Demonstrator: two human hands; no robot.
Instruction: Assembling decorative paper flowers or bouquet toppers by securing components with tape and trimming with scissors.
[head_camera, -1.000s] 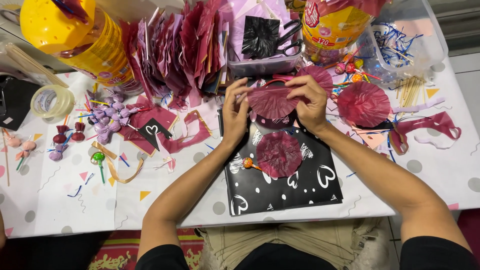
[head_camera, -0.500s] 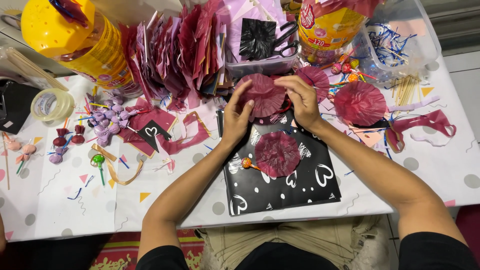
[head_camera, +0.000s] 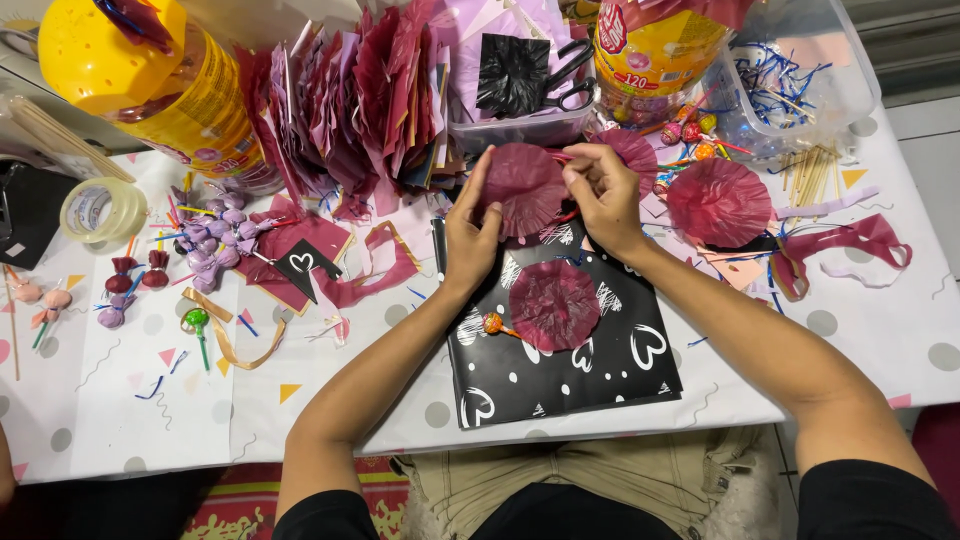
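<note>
- Head view: the left hand (head_camera: 470, 235) and the right hand (head_camera: 600, 195) together grasp a crinkled dark red paper circle (head_camera: 522, 188), held up between them; the left fingers press its left edge, the right fingertips pinch its right edge.
- Just below the hands, a black gift sheet with white hearts (head_camera: 560, 370) lies on the table (head_camera: 120, 410); a second red paper circle (head_camera: 553, 305) rests on it, with an orange lollipop (head_camera: 492, 322) touching its left side.
- Right behind the hands, a shallow clear tray (head_camera: 520, 128) holds a black crumpled sheet (head_camera: 512, 72) and black scissors (head_camera: 572, 80).
- Beyond the right hand, a clear tub (head_camera: 820, 90) holds blue and red twist ties; next to it stands a yellow-labelled jar (head_camera: 650, 65), with loose wrapped lollipops at its foot.
- Right of the right hand lies a third red circle (head_camera: 718, 200).
- Left of the left hand: a fanned stack of red and pink paper (head_camera: 350, 105), a big yellow jar (head_camera: 140, 85), purple wrapped sweets (head_camera: 215, 245), a tape roll (head_camera: 100, 208).
</note>
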